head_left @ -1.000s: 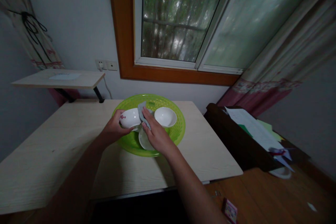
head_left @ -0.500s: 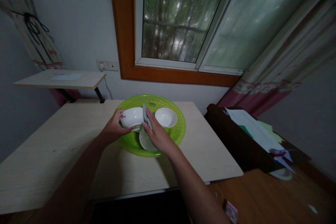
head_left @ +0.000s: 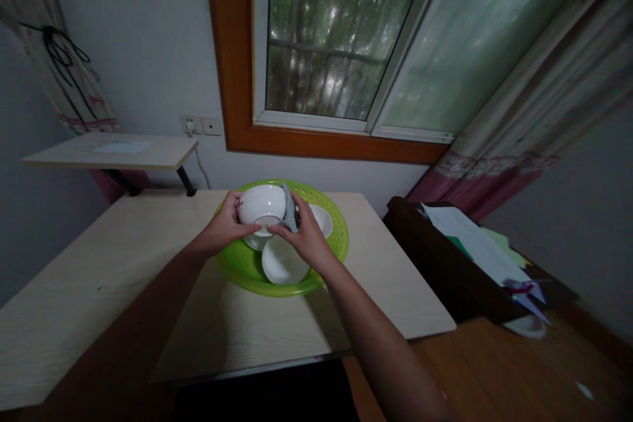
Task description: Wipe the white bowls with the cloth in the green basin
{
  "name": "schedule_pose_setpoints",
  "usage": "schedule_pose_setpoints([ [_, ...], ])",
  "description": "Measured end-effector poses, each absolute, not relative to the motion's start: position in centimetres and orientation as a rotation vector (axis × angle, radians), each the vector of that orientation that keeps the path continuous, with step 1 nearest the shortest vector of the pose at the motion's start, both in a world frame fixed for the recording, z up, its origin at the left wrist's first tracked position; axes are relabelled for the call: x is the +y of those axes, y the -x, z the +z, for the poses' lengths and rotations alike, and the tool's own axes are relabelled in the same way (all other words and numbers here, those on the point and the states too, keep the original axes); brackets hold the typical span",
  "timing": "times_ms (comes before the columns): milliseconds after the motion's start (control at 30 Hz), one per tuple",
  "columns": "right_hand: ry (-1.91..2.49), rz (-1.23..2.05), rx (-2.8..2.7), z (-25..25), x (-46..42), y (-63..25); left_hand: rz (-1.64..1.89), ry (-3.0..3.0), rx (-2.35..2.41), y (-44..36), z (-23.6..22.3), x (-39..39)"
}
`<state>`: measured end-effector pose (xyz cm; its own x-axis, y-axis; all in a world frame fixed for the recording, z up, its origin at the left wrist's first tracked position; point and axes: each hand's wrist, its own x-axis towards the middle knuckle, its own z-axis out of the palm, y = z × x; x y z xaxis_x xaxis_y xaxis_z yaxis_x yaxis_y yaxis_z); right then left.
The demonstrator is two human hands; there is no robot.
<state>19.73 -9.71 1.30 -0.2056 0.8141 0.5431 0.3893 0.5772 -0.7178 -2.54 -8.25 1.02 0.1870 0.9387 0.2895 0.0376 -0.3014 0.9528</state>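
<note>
Tilted on its side, a white bowl (head_left: 262,203) with a small red pattern is held above the green basket (head_left: 237,277). My left hand (head_left: 225,224) grips its left side, thumb by the base. My right hand (head_left: 304,231) presses a grey cloth (head_left: 289,208) against the bowl's right side, its thumb near the base too. Below, a white bowl (head_left: 284,262) sits at the front of the basket. Another white bowl (head_left: 322,219) is partly hidden behind my right hand, and part of a further white dish (head_left: 255,241) shows under the held bowl.
The basket stands on a pale wooden table (head_left: 386,277). At the back left is a raised shelf (head_left: 163,153) with a paper on it. A window (head_left: 326,46) is behind the table. To the right, papers (head_left: 475,237) lie on a dark brown piece of furniture (head_left: 430,264).
Both hands have raised the bowl and shifted it slightly right, turning its base more toward me. The cloth has moved with my right hand, which now covers part of the right-hand bowl.
</note>
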Motion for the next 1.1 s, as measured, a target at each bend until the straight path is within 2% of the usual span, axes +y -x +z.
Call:
schedule_pose_setpoints([
  [433,0.876,0.277,-2.112,3.3,-3.0,-22.4,1.137,-2.248,1.390,0.5,2.5,-3.5],
  [700,1.083,0.103,-2.181,1.1,-2.7,-20.5,1.025,-2.285,1.579,0.3,1.3,-1.8],
  [867,0.895,-0.051,-2.380,1.0,-4.6,-19.1,1.038,-2.247,1.535,0.5,0.6,-1.6],
  [967,0.821,-0.080,-2.429,1.1,-5.1,-18.8,1.052,-2.280,1.477,0.8,0.4,-1.5],
  [1100,0.961,-0.022,-2.279,0.7,-4.4,-19.2,1.041,-2.294,1.547,1.0,0.3,-1.6],
])
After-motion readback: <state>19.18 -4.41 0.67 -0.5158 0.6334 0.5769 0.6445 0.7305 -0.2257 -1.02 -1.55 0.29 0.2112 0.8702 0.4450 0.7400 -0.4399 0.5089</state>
